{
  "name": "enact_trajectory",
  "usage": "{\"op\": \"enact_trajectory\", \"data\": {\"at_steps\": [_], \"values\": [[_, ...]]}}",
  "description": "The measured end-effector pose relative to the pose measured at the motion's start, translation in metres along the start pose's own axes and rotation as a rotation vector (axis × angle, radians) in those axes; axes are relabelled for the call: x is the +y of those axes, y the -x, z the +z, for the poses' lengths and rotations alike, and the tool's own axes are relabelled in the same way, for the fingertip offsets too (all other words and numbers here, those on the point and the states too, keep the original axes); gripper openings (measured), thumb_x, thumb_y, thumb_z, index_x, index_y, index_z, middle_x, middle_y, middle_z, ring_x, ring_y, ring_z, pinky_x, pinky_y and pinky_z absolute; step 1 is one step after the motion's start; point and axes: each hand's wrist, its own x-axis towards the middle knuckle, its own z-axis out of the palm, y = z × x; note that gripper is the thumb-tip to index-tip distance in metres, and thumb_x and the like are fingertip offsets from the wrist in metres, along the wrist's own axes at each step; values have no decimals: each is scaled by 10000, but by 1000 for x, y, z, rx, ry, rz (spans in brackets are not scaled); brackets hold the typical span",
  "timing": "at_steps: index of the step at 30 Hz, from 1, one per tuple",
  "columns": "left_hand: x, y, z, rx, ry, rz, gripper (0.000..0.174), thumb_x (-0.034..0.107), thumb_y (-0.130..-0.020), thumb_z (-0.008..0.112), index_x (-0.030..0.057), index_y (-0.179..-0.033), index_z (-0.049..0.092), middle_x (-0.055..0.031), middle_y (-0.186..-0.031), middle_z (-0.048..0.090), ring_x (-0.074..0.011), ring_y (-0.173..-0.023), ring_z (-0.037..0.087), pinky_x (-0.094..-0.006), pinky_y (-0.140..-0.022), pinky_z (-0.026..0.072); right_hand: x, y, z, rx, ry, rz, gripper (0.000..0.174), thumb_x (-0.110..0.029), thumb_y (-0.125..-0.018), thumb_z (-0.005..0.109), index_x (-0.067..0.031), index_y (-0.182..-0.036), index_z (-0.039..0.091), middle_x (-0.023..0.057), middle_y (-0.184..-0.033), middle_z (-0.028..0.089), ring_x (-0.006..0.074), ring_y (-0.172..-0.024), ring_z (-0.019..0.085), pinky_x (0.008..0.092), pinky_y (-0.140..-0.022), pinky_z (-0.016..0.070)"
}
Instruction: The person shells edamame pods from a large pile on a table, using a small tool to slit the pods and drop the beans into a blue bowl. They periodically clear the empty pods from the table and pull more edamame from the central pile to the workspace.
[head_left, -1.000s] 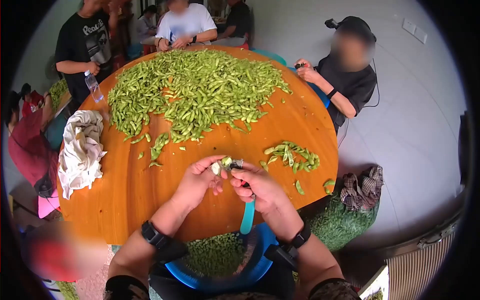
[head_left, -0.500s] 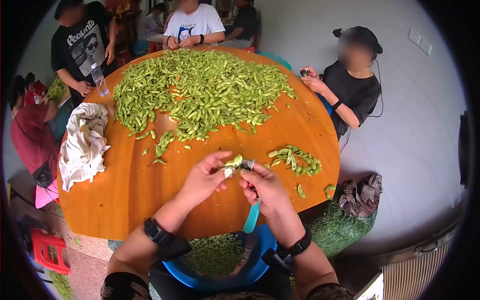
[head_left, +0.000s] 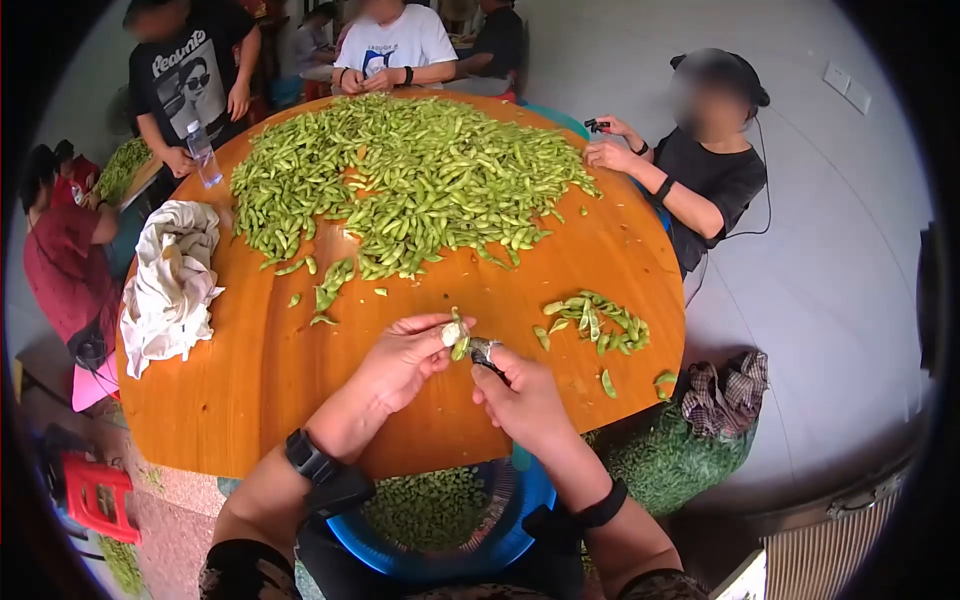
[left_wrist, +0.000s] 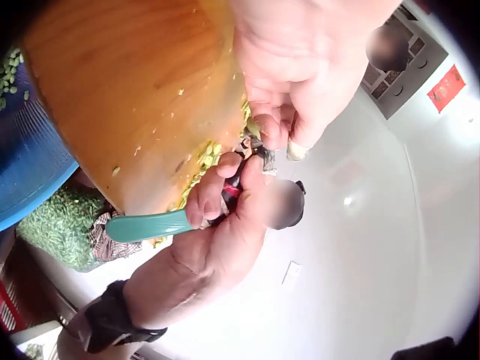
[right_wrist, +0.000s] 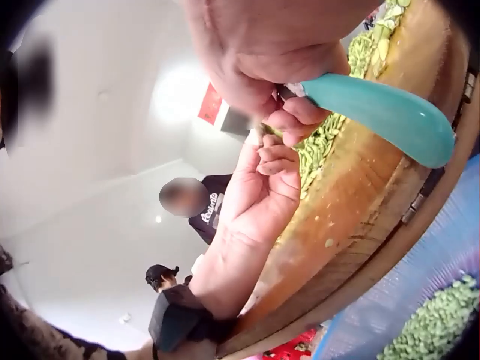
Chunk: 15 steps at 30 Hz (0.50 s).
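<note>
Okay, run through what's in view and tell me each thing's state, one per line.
Pod, pinched in left hand; whether split, unclear
Teal-handled tool, gripped in right hand
Pod heap, loose, spread on table
White cloth, crumpled
Bottle, capped
Blue basin, partly filled with shelled beans
Green sack, bulging, checked cloth on top

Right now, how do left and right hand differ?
The left hand pinches a green pod; the right hand grips a turquoise-handled tool. The left hand uses its fingertips; the right hand's fingers curl round the tool. Each has a black band at its wrist.
</note>
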Motion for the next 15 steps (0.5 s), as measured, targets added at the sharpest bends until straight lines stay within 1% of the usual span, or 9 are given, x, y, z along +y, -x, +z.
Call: {"op": "enact_trajectory", "data": {"at_steps": [2, 4, 5, 7, 8, 10, 11, 13, 15], "values": [[1, 1, 2, 22, 16, -27, 176, 77, -893, 619, 45, -1065, 636, -97, -1121, 660, -80, -643, 587, -209, -539, 463, -2, -1, -2, 15, -31, 16, 157, -132, -925, 527, -33, -1024, 597, 32, -628, 575, 70, -462, 511, 237, -440, 413], [6, 6, 12, 42, -384, 44, 222, 71, -917, 582, 45, -1135, 612, -63, -1091, 661, -80, -679, 581, -213, -541, 463, -7, -3, -6, 31, -60, 31, 166, -136, -926, 529, -39, -1040, 604, 26, -635, 575, 68, -462, 507, 235, -437, 411], [5, 7, 12, 42, -382, 43, 222, 71, -917, 582, 45, -1135, 612, -63, -1091, 661, -80, -679, 581, -213, -541, 463, -12, -4, -8, 11, -92, 71, 175, -141, -928, 531, -43, -1053, 606, 19, -643, 573, 65, -465, 500, 231, -434, 407], [0, 10, 13, -46, -678, 158, 309, 56, -928, 549, 27, -1235, 555, -47, -1027, 654, -100, -722, 596, -227, -570, 483, -14, -7, -11, -6, -123, 114, 185, -147, -930, 534, -47, -1066, 608, 11, -652, 570, 62, -467, 494, 227, -431, 403], [-3, 9, 11, -47, -676, 156, 309, 56, -928, 549, 27, -1235, 555, -47, -1027, 654, -100, -722, 596, -227, -570, 483, -13, -9, -11, -29, -107, 134, 196, -151, -933, 533, -45, -1080, 607, 7, -657, 566, 59, -471, 488, 222, -429, 399], [-10, 4, 7, -92, -1037, 511, 400, 9, -896, 549, 17, -1293, 508, -69, -949, 635, -153, -751, 617, -269, -632, 508, -12, -10, -11, -52, -91, 153, 208, -155, -935, 532, -42, -1094, 605, 2, -662, 562, 56, -475, 482, 218, -427, 394], [-9, 5, 7, -91, -1037, 510, 400, 9, -896, 549, 17, -1293, 508, -69, -949, 635, -153, -751, 617, -269, -632, 508, -10, -10, -12, -67, -103, 157, 213, -158, -936, 532, -38, -1095, 606, 4, -660, 561, 55, -478, 484, 217, -429, 395], [-4, 9, 12, -101, -1213, 652, 486, -44, -837, 566, 22, -1313, 491, -119, -956, 628, -227, -790, 631, -310, -704, 515, -9, -10, -14, -84, -119, 164, 217, -160, -937, 532, -34, -1097, 607, 6, -658, 560, 55, -480, 485, 216, -430, 396], [-4, 13, 15, -89, -1252, 648, 504, -52, -822, 572, 29, -1313, 494, -135, -967, 623, -256, -798, 628, -321, -719, 511, -11, -8, -16, -70, -151, 195, 211, -155, -935, 537, -34, -1092, 610, 8, -659, 565, 59, -482, 490, 222, -433, 404]]}}
